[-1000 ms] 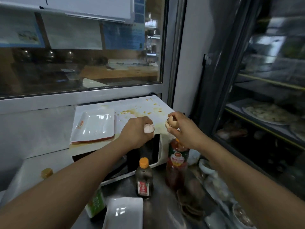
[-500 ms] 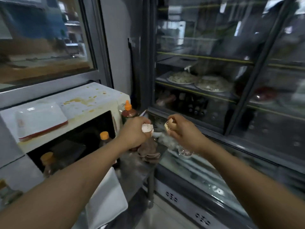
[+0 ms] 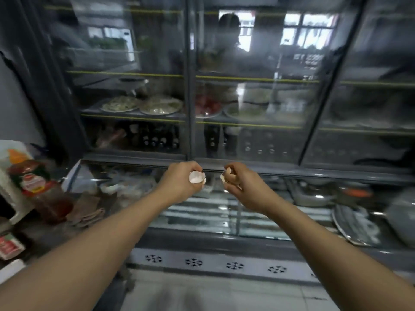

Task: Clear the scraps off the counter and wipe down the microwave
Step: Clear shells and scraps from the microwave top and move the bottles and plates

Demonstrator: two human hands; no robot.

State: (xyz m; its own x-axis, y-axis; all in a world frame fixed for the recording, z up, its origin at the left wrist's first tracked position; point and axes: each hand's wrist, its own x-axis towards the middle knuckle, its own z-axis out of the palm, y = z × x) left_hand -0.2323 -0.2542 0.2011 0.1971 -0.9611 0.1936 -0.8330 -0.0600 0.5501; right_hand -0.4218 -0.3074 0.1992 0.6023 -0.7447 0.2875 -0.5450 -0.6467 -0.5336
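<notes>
My left hand [image 3: 178, 184] grips a pale eggshell piece [image 3: 197, 177] in curled fingers. My right hand [image 3: 243, 184] pinches another eggshell piece [image 3: 225, 176] a little to the right of it. Both hands are held out at chest height in front of a glass-door display fridge [image 3: 247, 97]. Only the white corner of the microwave [image 3: 9, 198] shows at the far left edge. The steel counter [image 3: 40, 234] lies below it at the lower left.
A red sauce bottle with an orange cap [image 3: 33, 182] stands on the counter's right end, with brown scraps [image 3: 86, 213] beside it. The fridge's lower glass case [image 3: 224, 212] holds dishes and pots [image 3: 359, 221]. Tiled floor [image 3: 224, 295] lies below my arms.
My view has swung right, away from the microwave toward the display fridge. Both hands still hold the eggshell pieces and have travelled along with the turn.
</notes>
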